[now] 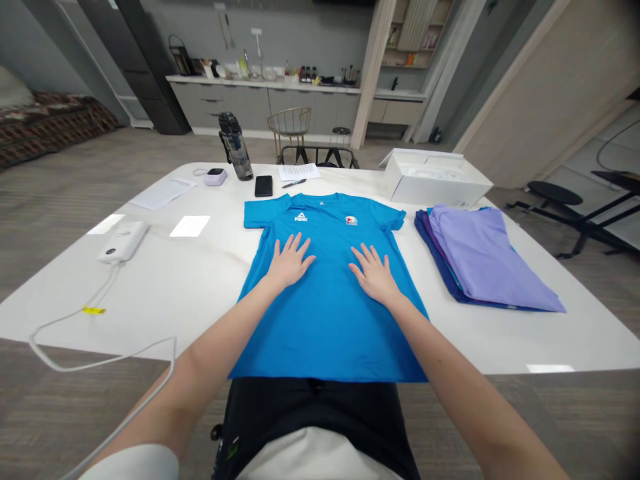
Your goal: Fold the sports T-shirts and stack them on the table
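Observation:
A blue short-sleeved T-shirt point(330, 313) lies spread flat, front side up, on the white table point(200, 293). Its collar points away from me and its hem reaches the near table edge. White lettering and a small round emblem mark the chest. My left hand point(291, 261) rests flat on the left half of the shirt, fingers spread. On the right half, my right hand point(374, 272) lies palm down, its fingers also apart. Neither hand grips anything. To the right sits a stack of folded clothes point(475, 253), with a lavender piece on top.
An open white box point(435, 187) stands behind the stack. Along the back are a dark bottle point(237, 150), a black phone point(263, 186), a pen point(294, 183) and papers point(300, 172). A white power bank point(123, 243) sits at left, its cable point(65, 369) running over my left forearm.

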A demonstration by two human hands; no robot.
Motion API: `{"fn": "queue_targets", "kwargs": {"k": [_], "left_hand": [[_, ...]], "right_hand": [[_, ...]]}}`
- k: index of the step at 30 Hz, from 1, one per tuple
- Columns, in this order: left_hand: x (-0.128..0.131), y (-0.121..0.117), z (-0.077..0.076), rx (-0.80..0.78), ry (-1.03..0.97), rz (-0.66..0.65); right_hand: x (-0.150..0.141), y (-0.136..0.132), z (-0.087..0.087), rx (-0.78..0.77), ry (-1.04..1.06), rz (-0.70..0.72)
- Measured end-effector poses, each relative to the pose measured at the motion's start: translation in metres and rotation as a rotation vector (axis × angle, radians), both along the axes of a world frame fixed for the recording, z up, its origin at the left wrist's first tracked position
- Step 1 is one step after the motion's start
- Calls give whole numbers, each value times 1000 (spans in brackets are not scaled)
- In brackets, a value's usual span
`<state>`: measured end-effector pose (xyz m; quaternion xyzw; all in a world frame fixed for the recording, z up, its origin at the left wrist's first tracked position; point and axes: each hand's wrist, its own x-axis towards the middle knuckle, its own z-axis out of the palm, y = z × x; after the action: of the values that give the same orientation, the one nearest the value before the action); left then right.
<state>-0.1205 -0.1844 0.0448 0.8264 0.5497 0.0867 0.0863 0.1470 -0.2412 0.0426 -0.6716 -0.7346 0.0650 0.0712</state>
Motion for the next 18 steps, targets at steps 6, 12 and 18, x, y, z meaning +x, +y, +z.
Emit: {"fn": "queue_targets", "kwargs": {"k": [6, 12, 18], "left_hand": [[-8, -18, -29, 18, 50, 33], [11, 20, -30, 17, 38, 91], [16, 114, -26, 157, 59, 155]], "right_hand": [[16, -11, -25, -134, -78, -258], [13, 25, -14, -18, -41, -197], [33, 133, -5, 28, -2, -92]]}}
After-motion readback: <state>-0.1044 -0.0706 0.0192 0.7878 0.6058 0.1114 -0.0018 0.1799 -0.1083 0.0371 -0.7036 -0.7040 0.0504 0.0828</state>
